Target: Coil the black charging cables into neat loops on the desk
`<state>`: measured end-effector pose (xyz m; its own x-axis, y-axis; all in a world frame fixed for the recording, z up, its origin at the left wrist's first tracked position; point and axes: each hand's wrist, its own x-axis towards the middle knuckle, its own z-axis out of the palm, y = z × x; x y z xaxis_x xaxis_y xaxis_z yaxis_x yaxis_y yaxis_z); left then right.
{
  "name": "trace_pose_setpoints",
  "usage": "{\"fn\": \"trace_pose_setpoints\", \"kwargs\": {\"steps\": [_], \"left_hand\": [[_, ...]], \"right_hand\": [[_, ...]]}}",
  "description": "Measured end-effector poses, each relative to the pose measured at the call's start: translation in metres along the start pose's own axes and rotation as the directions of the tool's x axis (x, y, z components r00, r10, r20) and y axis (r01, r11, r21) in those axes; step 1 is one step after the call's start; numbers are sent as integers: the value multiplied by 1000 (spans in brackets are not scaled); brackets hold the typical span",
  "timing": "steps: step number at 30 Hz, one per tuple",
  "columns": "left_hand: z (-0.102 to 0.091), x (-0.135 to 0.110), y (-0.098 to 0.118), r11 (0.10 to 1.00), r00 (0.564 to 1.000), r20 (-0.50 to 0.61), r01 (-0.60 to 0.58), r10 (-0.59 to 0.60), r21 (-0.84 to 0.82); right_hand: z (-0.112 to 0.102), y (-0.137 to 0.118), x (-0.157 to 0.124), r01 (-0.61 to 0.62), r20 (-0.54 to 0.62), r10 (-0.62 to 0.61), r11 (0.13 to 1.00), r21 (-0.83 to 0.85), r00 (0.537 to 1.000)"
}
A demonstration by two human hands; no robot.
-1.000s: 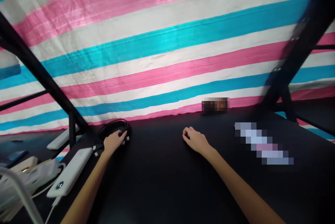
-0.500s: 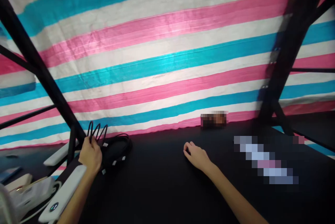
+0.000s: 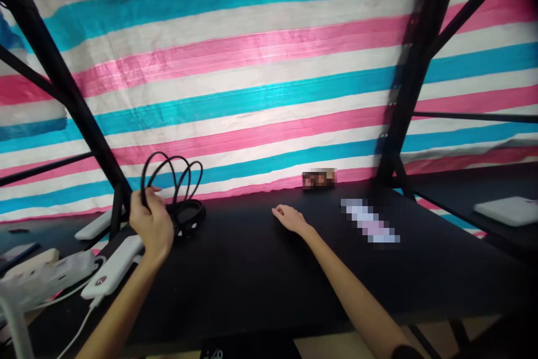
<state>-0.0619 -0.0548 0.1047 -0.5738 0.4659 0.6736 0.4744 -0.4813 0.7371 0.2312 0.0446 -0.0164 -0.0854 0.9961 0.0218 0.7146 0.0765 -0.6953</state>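
Loops of a black cable [image 3: 144, 178] rise from my left hand [image 3: 152, 222], whose fingers are wrapped round them at the left of the black table [image 3: 235, 275]. Just behind and right of that hand lies another coil of black cable [image 3: 203, 213], with small white pieces near its front. Whether the two coils are joined is hidden. My right hand [image 3: 291, 219] rests on the tabletop near the middle, palm down. Its fingers are curled in and nothing shows in them.
Beside my left forearm lies a long white device [image 3: 113, 269] with a round button and a white cord. White plugs [image 3: 73, 269] crowd the left edge. Blurred-out items [image 3: 370, 222] sit at right. Black frame posts [image 3: 406, 79] stand before a striped sheet [image 3: 252, 84].
My left hand has lifted the cable loops slightly, and they now spread wider and further right. The view has shifted, bringing a white box at far right into sight. My right hand stays on the table.
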Motion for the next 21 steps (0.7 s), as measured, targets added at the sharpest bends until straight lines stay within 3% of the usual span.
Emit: {"fn": "trace_pose_setpoints", "kwargs": {"steps": [1,2,4,5,8,10,12,14,16,17,19,21], "left_hand": [[6,-12,3,999,999,-38,-37,39,39],[13,-25,4,997,999,19,-46,45,54],[29,-52,2,996,964,265,-24,0,90],[38,-65,-2,996,914,403,4,-41,92],[59,-99,-12,988,699,703,35,-131,150],[68,-113,-16,986,501,856,-32,-129,167],[71,-121,-15,987,324,941,-86,-100,135],[70,-121,-15,991,232,971,-106,-54,80],[67,-115,-19,992,235,972,-124,-10,40],[65,-110,-24,990,272,962,-141,6,34],[63,-98,-42,982,415,910,-176,18,61],[66,-84,-65,974,611,792,-184,8,132]], "right_hand": [[0,-2,1,-2,15,1,996,86,1000],[0,-5,2,-6,37,-1,984,177,999],[2,-13,2,-19,97,-17,932,362,995],[4,-18,1,-34,131,-28,894,447,991],[8,-32,-1,-103,225,-61,753,650,972],[9,-36,-2,-157,260,-60,662,733,964],[8,-36,-3,-199,274,-39,591,782,961],[7,-34,-4,-222,274,-13,548,806,962],[7,-32,-5,-223,263,0,530,818,965],[7,-32,-6,-216,254,2,530,820,967],[6,-31,-6,-191,229,-3,544,817,973],[7,-30,-6,-153,197,-16,574,804,980]]}}
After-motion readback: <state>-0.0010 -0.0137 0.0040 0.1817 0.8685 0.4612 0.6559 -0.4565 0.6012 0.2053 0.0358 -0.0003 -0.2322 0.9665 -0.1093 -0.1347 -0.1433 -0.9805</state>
